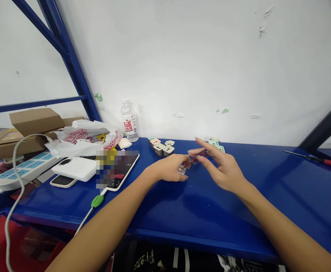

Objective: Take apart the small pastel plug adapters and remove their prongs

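Observation:
My left hand (169, 168) is closed, pinching a small silvery-white piece (181, 171) that looks like a pencil sharpener part; the fingers cover much of it. In my right hand (225, 170), thumb and fingers close on the purple handle of a small screwdriver (203, 152). Its thin shaft slants down left to the piece in my left hand. Behind the left hand stand several small two-hole pencil sharpeners (159, 148), in cream, pink and green. More pale green ones (215, 142) sit behind the right hand, partly hidden by it. A small red thing (194, 161) shows between the hands.
On the blue table (211, 226), a phone (124, 172) with a charging cable lies left, beside a white power bank (75, 168) and a power strip (23, 170). A water bottle (129, 121) and plastic bag (83, 138) stand behind. A red-handled screwdriver (321, 159) lies right.

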`<state>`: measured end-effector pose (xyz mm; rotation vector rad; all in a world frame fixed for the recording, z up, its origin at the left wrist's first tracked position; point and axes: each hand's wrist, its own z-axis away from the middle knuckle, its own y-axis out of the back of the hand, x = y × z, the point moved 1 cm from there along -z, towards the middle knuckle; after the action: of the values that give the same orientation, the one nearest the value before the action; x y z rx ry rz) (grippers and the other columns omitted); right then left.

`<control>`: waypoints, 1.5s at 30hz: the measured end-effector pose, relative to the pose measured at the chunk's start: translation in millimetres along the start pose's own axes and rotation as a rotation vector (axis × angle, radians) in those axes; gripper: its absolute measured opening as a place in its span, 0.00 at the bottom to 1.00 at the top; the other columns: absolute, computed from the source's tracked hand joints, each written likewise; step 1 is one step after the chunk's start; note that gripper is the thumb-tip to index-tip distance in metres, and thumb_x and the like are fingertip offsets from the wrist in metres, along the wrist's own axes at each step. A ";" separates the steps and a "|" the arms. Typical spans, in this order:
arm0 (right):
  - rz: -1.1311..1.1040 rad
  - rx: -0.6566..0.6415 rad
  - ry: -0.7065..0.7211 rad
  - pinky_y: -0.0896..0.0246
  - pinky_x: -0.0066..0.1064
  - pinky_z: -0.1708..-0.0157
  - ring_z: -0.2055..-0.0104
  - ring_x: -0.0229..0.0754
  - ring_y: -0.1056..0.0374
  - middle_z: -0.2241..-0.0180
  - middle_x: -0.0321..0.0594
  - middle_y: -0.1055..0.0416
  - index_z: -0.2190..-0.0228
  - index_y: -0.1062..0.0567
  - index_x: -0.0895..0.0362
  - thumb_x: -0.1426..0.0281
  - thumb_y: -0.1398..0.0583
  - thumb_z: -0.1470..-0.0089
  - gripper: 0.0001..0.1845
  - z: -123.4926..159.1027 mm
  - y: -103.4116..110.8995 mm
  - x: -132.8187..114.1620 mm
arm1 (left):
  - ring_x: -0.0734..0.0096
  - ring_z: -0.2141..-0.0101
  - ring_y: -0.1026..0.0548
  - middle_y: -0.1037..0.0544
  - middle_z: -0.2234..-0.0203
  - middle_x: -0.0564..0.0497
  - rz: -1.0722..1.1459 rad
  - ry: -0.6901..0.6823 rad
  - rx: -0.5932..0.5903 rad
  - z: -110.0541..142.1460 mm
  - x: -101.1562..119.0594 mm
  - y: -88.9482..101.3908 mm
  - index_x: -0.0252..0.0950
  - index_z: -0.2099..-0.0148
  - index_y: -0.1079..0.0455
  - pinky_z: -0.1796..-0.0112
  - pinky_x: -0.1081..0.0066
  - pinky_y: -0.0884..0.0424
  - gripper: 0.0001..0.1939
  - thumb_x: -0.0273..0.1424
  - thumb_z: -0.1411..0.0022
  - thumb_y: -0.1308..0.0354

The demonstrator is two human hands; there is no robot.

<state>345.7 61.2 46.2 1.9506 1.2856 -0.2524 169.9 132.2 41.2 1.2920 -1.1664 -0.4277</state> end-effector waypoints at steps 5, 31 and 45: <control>0.176 0.079 0.150 0.32 0.36 0.62 0.66 0.43 0.29 0.67 0.37 0.24 0.48 0.28 0.45 0.65 0.39 0.43 0.20 -1.7 2.3 -1.2 | 0.68 0.67 0.29 0.27 0.65 0.50 0.010 0.014 -0.019 -0.1 0.2 0.3 0.34 0.61 0.34 0.67 0.72 0.34 0.14 0.30 0.51 0.39; 0.240 -0.023 0.232 0.36 0.37 0.56 0.55 0.42 0.33 0.54 0.42 0.28 0.36 0.51 0.48 0.73 0.51 0.36 0.30 -0.8 -2.6 -5.6 | 0.67 0.66 0.28 0.26 0.63 0.48 -0.044 0.013 -0.021 -0.9 -4.1 -1.8 0.33 0.56 0.33 0.65 0.71 0.33 0.18 0.30 0.51 0.39; 0.283 0.024 0.293 0.36 0.36 0.61 0.65 0.40 0.31 0.67 0.36 0.24 0.42 0.36 0.47 0.73 0.45 0.39 0.25 -0.7 -3.6 -4.9 | 0.67 0.66 0.27 0.25 0.64 0.49 -0.092 0.019 -0.055 -0.2 -2.7 -1.4 0.32 0.54 0.34 0.65 0.72 0.33 0.19 0.30 0.50 0.39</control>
<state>340.1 59.0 47.5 2.2196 1.1674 0.1652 169.4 134.0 38.9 1.3027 -1.0751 -0.5108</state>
